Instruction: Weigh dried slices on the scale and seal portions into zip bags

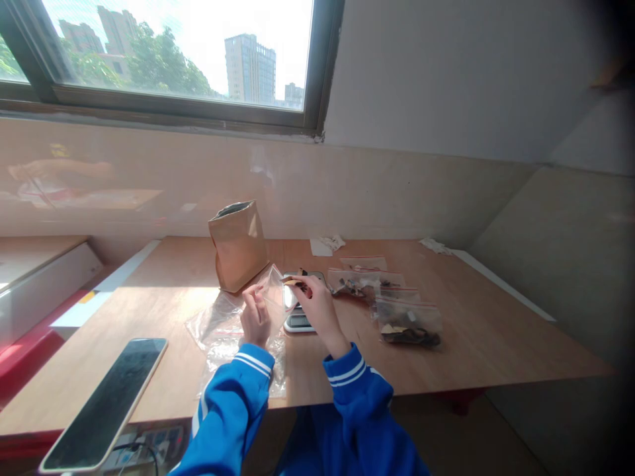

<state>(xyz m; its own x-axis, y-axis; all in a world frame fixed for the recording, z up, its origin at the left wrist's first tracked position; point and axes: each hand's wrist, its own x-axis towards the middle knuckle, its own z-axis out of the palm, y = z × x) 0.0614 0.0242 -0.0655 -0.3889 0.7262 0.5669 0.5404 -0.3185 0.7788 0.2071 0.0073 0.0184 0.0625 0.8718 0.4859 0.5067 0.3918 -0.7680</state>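
My left hand (255, 317) is closed on a clear zip bag (274, 291), which it holds tilted up near the middle of the table. Beside the bag's mouth, my right hand (316, 301) pinches some dark and pale dried pieces (296, 283), whose kind I cannot make out. Below and behind the right hand sits a small digital scale (299, 322), its platform partly covered by the hand and bag. More clear plastic bags (218, 324) lie flat under and left of my left hand.
An open brown paper bag (239, 248) stands behind the hands. Several filled zip bags (409, 324) lie to the right. A phone (106, 403) juts in at the front left. Crumpled white paper (331, 243) lies by the wall.
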